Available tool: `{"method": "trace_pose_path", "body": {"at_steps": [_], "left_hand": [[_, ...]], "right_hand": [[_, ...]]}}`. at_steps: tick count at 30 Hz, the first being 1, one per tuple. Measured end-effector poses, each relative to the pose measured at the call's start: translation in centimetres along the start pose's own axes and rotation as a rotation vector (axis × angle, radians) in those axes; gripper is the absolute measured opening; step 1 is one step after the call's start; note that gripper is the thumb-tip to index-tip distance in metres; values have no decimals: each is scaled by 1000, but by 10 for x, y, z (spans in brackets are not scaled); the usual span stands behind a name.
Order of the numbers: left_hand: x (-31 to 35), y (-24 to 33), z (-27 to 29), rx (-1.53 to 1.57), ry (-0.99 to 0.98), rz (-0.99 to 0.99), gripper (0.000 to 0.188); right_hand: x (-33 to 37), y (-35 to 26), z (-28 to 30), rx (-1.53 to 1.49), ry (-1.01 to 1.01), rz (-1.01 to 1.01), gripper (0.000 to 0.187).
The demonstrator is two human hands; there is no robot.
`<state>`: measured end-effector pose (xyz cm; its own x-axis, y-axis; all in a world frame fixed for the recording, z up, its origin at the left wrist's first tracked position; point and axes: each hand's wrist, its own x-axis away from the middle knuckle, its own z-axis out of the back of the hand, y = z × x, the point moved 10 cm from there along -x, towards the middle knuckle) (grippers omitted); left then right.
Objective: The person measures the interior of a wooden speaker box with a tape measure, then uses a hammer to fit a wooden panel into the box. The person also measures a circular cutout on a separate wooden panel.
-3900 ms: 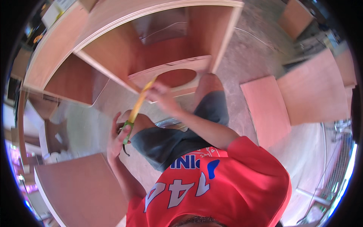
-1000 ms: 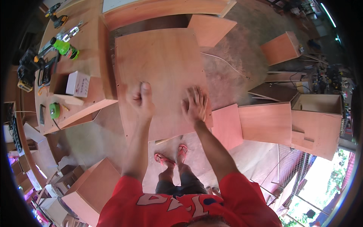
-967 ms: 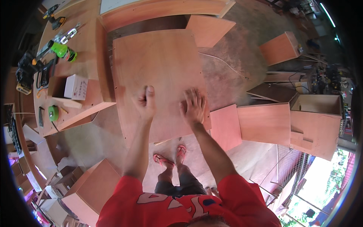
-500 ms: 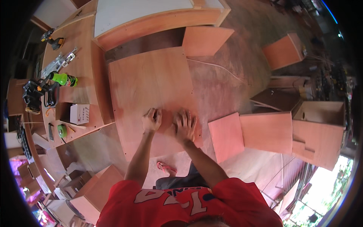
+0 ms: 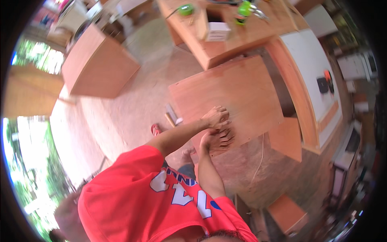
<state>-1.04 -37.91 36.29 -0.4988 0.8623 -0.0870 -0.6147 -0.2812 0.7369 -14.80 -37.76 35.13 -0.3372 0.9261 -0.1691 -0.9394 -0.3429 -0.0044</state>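
Observation:
A large flat wooden panel [image 5: 238,86] lies in front of me, beside the workbench. My left hand [image 5: 217,117] rests on it with the fingers curled in; whatever they may hold is hidden. Just below, close to the panel's near edge, my right hand [image 5: 219,139] lies palm down with its fingers spread. The two hands are close together, almost touching. Small dark spots show along the panel's edge.
A wooden workbench [image 5: 258,34] holds a white box [image 5: 217,32], a green tape measure [image 5: 186,9] and a green bottle [image 5: 243,13]. A wooden cabinet box [image 5: 96,64] stands left. A white-topped frame [image 5: 310,72] and a smaller board [image 5: 285,137] lie right. A tan-handled tool [image 5: 170,119] is on the floor.
My view has swung round, so the bench now appears at the top and the panel is turned. Both hands stay on the panel, and the left has come closer to the right.

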Motion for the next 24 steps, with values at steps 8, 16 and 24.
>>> {"method": "trace_pose_path", "body": {"at_steps": [8,16,24], "left_hand": [[237,-88,39,353,-43,576,40],[723,-264,89,-43,244,1517,41],[804,-275,153,430,354,1659,42]], "right_hand": [[7,-1,-2,-4,175,5,57],[2,18,-31,-129,-142,-11,75],[29,38,-49,-312,-436,96,82]]}}
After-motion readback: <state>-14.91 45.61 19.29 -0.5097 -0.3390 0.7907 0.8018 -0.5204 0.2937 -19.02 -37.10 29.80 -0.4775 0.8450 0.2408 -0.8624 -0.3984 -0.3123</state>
